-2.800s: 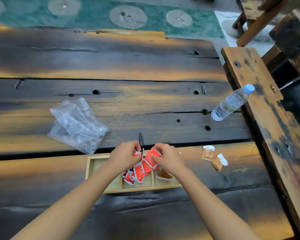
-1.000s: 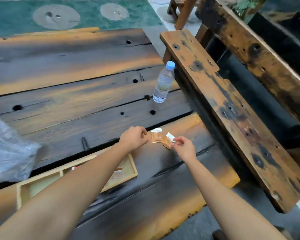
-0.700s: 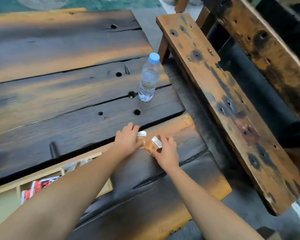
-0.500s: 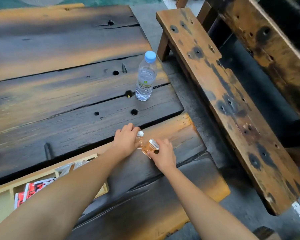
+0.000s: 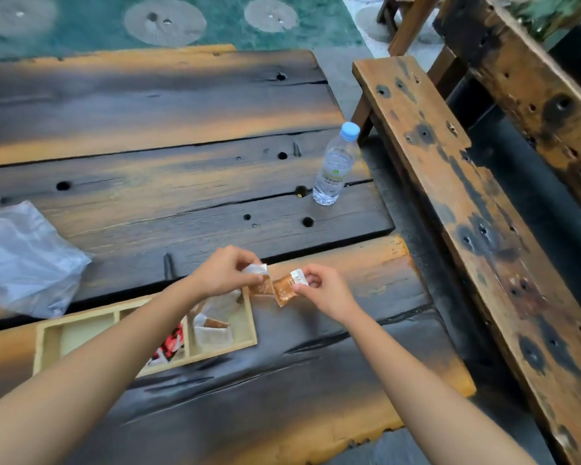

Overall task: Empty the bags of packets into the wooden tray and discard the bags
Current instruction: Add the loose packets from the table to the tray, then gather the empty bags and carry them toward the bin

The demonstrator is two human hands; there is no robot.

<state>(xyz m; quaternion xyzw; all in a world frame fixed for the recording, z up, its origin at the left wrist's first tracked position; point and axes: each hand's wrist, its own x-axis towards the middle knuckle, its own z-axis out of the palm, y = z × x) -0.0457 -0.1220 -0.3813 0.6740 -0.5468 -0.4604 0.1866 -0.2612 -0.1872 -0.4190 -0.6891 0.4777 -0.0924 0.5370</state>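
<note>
Nearest, at 7 o'clock: the wooden tray point(image 5: 47, 337) is lying on the table point(image 5: 182, 203). Its middle compartment is holding red packets point(image 5: 170, 345), its right compartment brown and white ones point(image 5: 213, 327); its left compartment is looking empty.

Just beyond the tray's right end, near centre: the left hand point(image 5: 223, 273) is pinching a brown packet point(image 5: 260, 285) by its white top edge; the right hand point(image 5: 326, 290) is pinching a second brown packet point(image 5: 284, 290) the same way. Both packets are hanging just outside the tray wall, almost touching each other.

At 9 o'clock: a crumpled clear bag point(image 5: 24, 260) is lying on the table, probably emptied, though the folds are blurring the view.

At 1 o'clock, farther: a water bottle point(image 5: 334, 169) is standing upright.

Judgement: emptying is nearly done; these two packets are remaining, and the bag is not yet discarded.
</note>
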